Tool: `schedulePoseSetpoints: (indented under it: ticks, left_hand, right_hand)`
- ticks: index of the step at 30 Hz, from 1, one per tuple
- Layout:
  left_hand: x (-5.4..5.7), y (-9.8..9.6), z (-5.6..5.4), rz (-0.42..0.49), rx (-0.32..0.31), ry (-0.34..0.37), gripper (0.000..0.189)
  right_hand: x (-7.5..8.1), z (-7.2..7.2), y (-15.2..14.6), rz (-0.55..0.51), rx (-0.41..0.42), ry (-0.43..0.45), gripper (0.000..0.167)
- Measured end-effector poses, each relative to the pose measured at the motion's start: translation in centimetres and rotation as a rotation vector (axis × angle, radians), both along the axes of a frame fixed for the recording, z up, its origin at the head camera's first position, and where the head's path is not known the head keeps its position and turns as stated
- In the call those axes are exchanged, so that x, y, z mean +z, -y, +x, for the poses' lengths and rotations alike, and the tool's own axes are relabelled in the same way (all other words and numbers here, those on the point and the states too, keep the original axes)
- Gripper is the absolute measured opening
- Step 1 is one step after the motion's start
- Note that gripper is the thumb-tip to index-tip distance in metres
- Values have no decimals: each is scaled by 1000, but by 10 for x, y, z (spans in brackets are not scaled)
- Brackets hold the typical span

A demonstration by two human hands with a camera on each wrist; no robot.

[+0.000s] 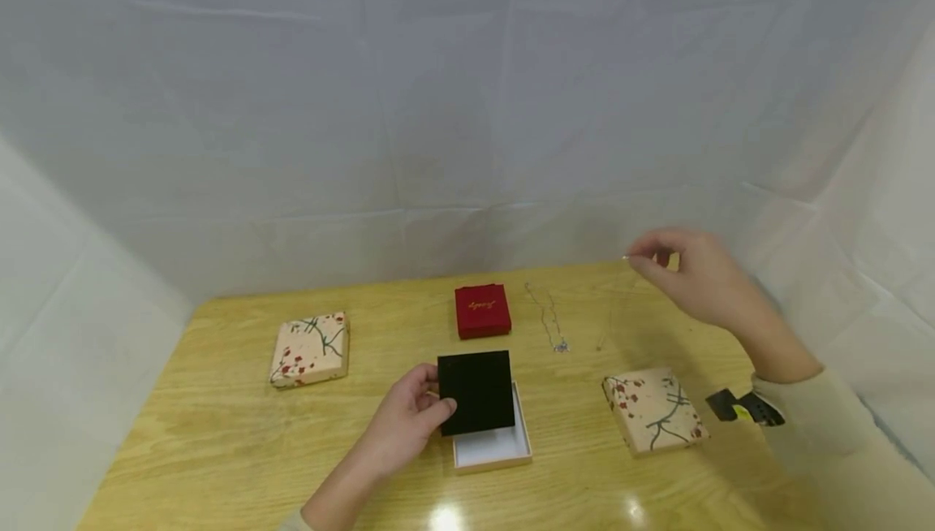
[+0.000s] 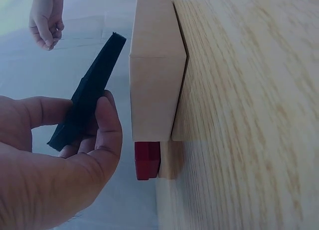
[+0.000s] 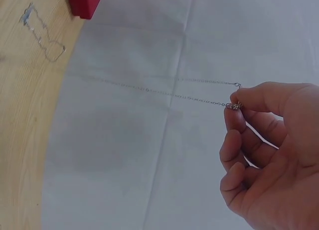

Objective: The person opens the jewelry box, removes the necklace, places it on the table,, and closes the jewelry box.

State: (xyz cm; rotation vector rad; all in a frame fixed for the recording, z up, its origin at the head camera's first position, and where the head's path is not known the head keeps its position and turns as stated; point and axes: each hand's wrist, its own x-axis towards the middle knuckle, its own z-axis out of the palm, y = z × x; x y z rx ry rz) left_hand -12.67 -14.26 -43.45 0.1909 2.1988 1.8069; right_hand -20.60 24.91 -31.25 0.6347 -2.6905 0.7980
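Observation:
My left hand [image 1: 409, 417] pinches a square black pad [image 1: 478, 393] between thumb and fingers. It is tilted above an open, white-lined box [image 1: 495, 464] and hides the far part of it. In the left wrist view the pad [image 2: 92, 88] is seen nearly edge-on. Raised at the right, my right hand [image 1: 694, 275] pinches one end of a thin silver necklace [image 3: 187, 97] between thumb and index finger. Its chain hangs down in two strands, faint in the head view. Another necklace with a pendant [image 1: 560, 347] lies on the table, left of the hanging chain.
A red box [image 1: 483, 312] with gold lettering sits behind the open box. Flower-patterned box pieces lie on the wooden table, one [image 1: 310, 350] at left and one [image 1: 655, 411] at right. White sheeting [image 1: 453, 109] hangs behind and at both sides.

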Motion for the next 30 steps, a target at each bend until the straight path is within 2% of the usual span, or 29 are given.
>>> schedulePoseSetpoints:
  ticks: [8, 17, 25, 30]
  left_hand:
    - [-1, 2, 1, -1, 11, -2, 35]
    - [-1, 1, 3, 15, 4, 11, 38]
    - [0, -1, 6, 2, -1, 6, 37]
    - [1, -3, 5, -3, -9, -5, 37]
  right_hand:
    - [-4, -19, -3, 31, -6, 16, 19]
    - [-7, -54, 5, 5, -19, 97, 28]
    - [-8, -95, 14, -51, -49, 29, 26]
    - [-12, -110, 17, -95, -65, -21, 22]
